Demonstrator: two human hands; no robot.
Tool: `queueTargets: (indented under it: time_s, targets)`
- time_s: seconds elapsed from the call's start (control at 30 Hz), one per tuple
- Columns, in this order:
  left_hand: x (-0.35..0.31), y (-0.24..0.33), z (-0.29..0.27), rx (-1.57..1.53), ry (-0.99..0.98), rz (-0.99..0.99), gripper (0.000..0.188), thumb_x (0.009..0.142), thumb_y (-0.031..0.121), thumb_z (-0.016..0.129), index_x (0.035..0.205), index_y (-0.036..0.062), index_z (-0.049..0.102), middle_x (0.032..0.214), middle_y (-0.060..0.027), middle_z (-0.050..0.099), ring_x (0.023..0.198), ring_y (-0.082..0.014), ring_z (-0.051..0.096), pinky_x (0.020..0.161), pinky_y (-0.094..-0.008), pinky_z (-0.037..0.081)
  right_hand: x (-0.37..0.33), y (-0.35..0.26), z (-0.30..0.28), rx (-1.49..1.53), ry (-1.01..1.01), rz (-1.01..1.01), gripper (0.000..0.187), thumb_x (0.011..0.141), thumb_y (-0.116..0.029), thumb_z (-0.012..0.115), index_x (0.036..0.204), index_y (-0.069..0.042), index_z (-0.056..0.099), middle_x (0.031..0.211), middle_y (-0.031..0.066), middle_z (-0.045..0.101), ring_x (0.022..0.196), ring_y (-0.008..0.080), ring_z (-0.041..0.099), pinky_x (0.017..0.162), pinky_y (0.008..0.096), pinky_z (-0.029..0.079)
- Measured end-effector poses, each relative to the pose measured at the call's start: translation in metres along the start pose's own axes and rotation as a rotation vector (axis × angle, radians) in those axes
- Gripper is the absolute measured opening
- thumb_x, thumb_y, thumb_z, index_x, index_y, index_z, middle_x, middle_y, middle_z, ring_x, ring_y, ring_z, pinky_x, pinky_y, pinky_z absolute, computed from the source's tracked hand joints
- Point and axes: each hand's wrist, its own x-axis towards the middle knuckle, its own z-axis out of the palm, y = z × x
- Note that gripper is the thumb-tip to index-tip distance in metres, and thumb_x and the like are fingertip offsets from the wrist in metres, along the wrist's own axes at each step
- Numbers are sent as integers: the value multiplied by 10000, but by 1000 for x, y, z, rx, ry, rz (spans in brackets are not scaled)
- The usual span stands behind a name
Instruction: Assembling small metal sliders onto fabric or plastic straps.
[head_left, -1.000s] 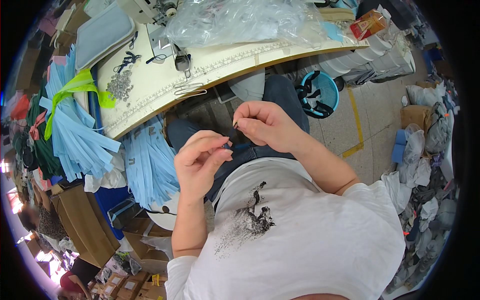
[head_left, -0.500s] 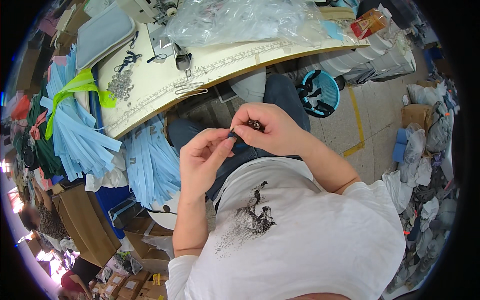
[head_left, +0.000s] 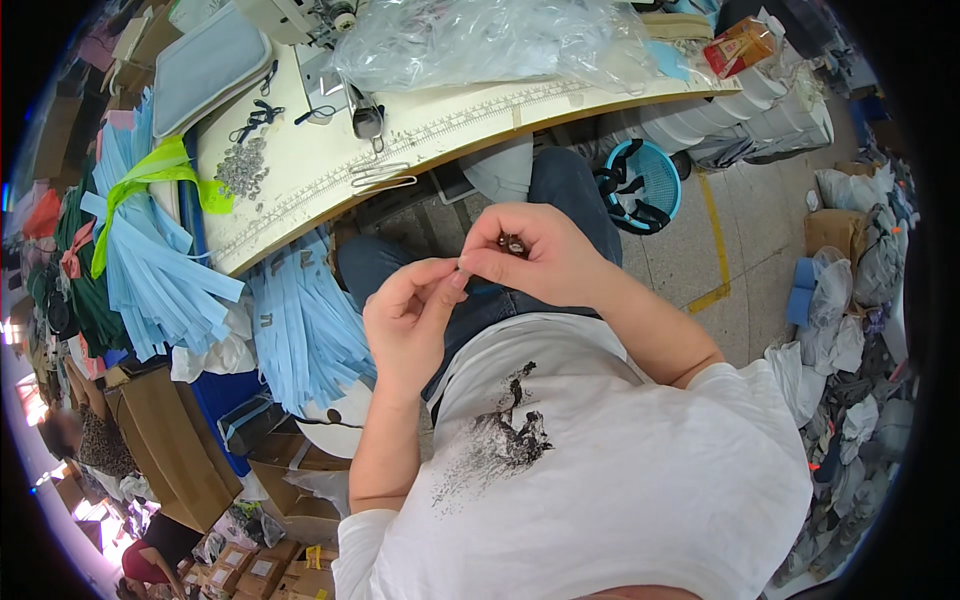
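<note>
Above my lap, my left hand [head_left: 412, 310] pinches thumb against forefinger, its tips meeting those of my right hand. What lies between these fingertips is too small and covered to make out. Curled inward, my right hand [head_left: 540, 255] keeps a cluster of small shiny dark-brown pieces [head_left: 513, 245] in the crook of its fingers, while its thumb and forefinger press together at the left hand's tips. Both hands are closed and clear of the table [head_left: 440, 125]. A heap of small silvery pieces [head_left: 242, 168] lies on the table's left part.
Beyond my knees, the table carries clear plastic bags [head_left: 490, 45], dark cord loops [head_left: 255, 120] and a grey tray [head_left: 210, 65]. Light-blue strips [head_left: 160, 250] hang at the left. A blue basket [head_left: 650, 180] stands on the floor at right, and bagged cloth [head_left: 850, 330] lies farther right.
The dark bit that showed between my fingertips is now covered. The left hand has shifted slightly; the right thumb now lies straighter against the left fingertips.
</note>
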Motion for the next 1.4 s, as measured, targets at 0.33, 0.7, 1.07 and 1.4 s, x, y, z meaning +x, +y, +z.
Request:
queueTargets:
  time_s: [0.33,0.7,1.07,1.4]
  targets:
    - [2,5,3,56,65,51,202,846,-57,670,1045,-39,639,922,-73,661,744,-108,621,682,-220,520,3,-3,-1,28,-101,77,75,880,-97,685,897,-41,639,765,-40,574,661,27,463,576,203,372]
    - [-2,-5,1,4,115,164,218,782,-85,714,985,-24,658,960,-120,666,733,-126,625,663,-233,516,3,-10,1,389,31,263,81,931,-110,624,895,-41,602,696,-58,499,557,-7,372,454,177,272]
    - [5,-7,3,-725,-167,150,223,830,-108,639,1042,-40,627,960,-180,644,748,-205,636,668,-307,547,6,-6,4,754,29,406,100,972,-151,559,954,-53,565,639,-83,394,491,4,284,405,185,214]
    - [26,-4,-7,-503,126,6,310,937,68,589,1233,-14,548,933,-168,683,654,-123,582,582,-247,494,104,-59,-40,-269,359,-305,125,934,-157,605,997,-50,617,697,-75,508,569,-13,402,444,167,270]
